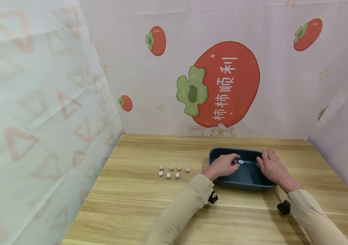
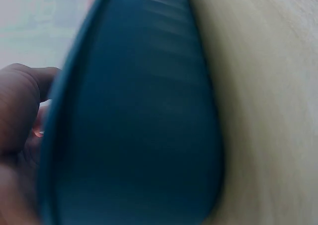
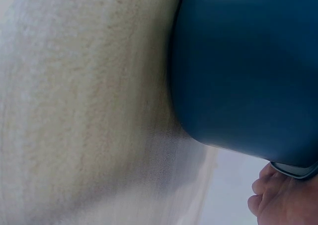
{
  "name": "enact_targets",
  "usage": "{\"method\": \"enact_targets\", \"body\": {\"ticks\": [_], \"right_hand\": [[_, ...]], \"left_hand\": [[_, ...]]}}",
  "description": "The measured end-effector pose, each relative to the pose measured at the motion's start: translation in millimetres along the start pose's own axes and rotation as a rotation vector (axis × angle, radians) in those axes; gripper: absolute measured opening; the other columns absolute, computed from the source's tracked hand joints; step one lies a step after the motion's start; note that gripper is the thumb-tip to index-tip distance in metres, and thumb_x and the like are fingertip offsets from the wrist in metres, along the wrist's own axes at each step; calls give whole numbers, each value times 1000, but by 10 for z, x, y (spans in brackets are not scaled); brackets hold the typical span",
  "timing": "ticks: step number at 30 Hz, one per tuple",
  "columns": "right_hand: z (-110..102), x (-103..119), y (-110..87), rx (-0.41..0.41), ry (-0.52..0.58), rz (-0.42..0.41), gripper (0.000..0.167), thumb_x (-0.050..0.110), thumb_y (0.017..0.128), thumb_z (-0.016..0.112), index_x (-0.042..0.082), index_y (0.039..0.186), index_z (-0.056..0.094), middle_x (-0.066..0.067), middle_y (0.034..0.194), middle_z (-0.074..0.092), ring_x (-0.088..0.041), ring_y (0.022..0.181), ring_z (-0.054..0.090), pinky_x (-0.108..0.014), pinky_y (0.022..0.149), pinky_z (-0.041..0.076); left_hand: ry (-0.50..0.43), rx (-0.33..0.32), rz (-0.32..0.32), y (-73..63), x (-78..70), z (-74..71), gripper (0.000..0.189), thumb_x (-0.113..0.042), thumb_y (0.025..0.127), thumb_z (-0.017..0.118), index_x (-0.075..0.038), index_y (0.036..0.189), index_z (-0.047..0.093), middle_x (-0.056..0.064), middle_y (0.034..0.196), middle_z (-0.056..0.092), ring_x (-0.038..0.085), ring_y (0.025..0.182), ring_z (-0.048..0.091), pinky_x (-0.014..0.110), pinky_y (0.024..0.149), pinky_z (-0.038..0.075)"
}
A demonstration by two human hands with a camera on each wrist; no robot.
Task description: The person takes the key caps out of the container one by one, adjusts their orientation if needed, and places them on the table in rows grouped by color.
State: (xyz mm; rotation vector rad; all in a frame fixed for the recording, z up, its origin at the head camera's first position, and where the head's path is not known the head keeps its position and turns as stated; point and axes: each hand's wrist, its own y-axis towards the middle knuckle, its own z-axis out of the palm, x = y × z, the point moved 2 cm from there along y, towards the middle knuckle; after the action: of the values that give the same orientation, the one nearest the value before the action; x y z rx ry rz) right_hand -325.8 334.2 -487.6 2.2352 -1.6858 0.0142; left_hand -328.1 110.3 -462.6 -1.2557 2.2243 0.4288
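Observation:
A dark blue rectangular tray [image 1: 244,185] stands on the wooden table, and its outer wall [image 2: 139,106] fills much of the left wrist view. My left hand [image 1: 223,166] reaches over the tray's near left side, thumb and forefinger apart. Just beyond those fingertips is a small white keycap [image 1: 241,162] inside the tray. At the tray's right end, my right hand [image 1: 273,168] grips the rim, thumb on the inner side and fingers over the outside. In the right wrist view, the fingers [image 3: 268,187] show at the tray's corner.
Several white keycaps [image 1: 169,176] lie in two loose rows on the table [image 1: 125,204], left of the tray. A patterned cloth wall [image 1: 149,115] rises behind the table, with more cloth [image 1: 54,136] along the left side. Both wrists carry a small black device [image 1: 283,207].

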Motion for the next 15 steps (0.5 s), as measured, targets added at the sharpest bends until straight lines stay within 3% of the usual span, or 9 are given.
{"method": "enact_targets", "body": {"ticks": [4, 6, 9, 15], "right_hand": [[-27, 2, -33, -62, -19, -25, 49, 16, 102, 46, -23, 130, 35, -49, 132, 34, -62, 125, 33, -70, 103, 30], [-18, -9, -44, -50, -22, -16, 51, 18, 103, 45, -23, 132, 34, -49, 134, 32, -62, 125, 32, -69, 103, 30], [4, -13, -44, -29, -23, -14, 52, 19, 104, 43, -23, 133, 33, -49, 134, 31, -62, 126, 31, -70, 104, 29], [25, 15, -10, -69, -28, -46, 48, 16, 102, 46, -22, 130, 36, -45, 126, 36, -60, 122, 35, -70, 101, 32]], "left_hand": [[8, 7, 3, 79, -18, 94, 39, -31, 98, 60, -24, 135, 55, -11, 99, 65, 2, 77, 55, 16, 71, 45], [-1, 20, -5, 111, -21, 126, 38, -31, 97, 61, -24, 135, 55, -11, 98, 64, 2, 76, 55, 16, 70, 45], [-24, 22, -49, 153, -16, 154, 36, -31, 97, 61, -25, 133, 57, -12, 94, 62, 3, 73, 55, 18, 68, 45], [-61, -21, -143, 237, -15, 191, 31, -33, 97, 60, -27, 127, 60, -11, 97, 65, 4, 76, 55, 21, 72, 47]]}}
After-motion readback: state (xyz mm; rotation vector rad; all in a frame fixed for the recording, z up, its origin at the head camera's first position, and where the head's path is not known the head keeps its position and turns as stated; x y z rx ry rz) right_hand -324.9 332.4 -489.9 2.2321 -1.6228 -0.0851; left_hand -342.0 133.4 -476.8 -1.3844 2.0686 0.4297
